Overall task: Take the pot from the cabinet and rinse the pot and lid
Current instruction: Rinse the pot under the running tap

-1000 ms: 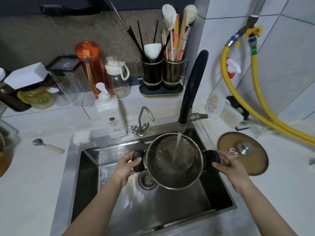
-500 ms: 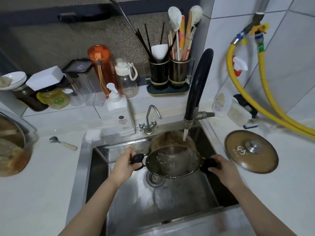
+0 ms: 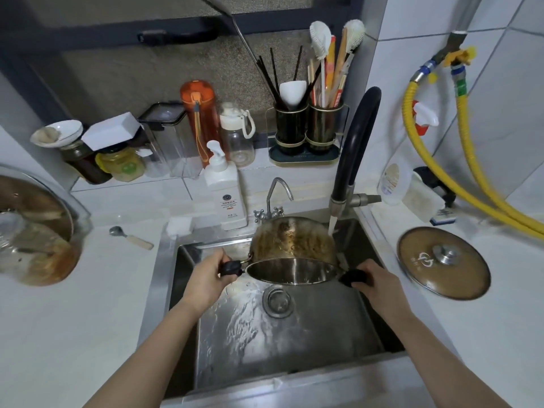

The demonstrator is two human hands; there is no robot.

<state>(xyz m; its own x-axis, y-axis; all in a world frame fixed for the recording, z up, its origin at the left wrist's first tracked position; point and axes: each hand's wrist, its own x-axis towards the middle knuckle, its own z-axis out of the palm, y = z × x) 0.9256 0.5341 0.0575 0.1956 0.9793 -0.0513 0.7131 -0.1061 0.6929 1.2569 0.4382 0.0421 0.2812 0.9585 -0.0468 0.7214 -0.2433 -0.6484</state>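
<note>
At far left, a glass bowl [image 3: 35, 248] with brownish residue is sitting on the counter [image 3: 88, 319], with a spoon [image 3: 129, 237] lying to its right. Behind them, jars [image 3: 117, 163], an orange bottle [image 3: 197, 119] and a clear bottle [image 3: 237, 136] are lining the ledge, and a soap dispenser [image 3: 225, 192] is standing just behind the sink [image 3: 164, 278]. The left hand [image 3: 206, 278] is gripping the pot's left black handle [image 3: 231, 267], fingers curled around it. The pot [image 3: 293, 250] is being held above the sink, over the drain [image 3: 277, 300], tipped steeply toward the person so that its stained underside is facing up and its mouth is pointing down and forward. Water from the black faucet [image 3: 356, 148] is running down at the pot's far right edge. The utensil holder [image 3: 307, 134] is standing behind the faucet. The right hand [image 3: 376, 282] is clenching the right handle [image 3: 353, 276]. The lid [image 3: 443, 262] is lying knob up on the counter right of the sink, apart from the pot. Yellow hoses [image 3: 468, 160] are hanging along the tiled wall at far right.
</note>
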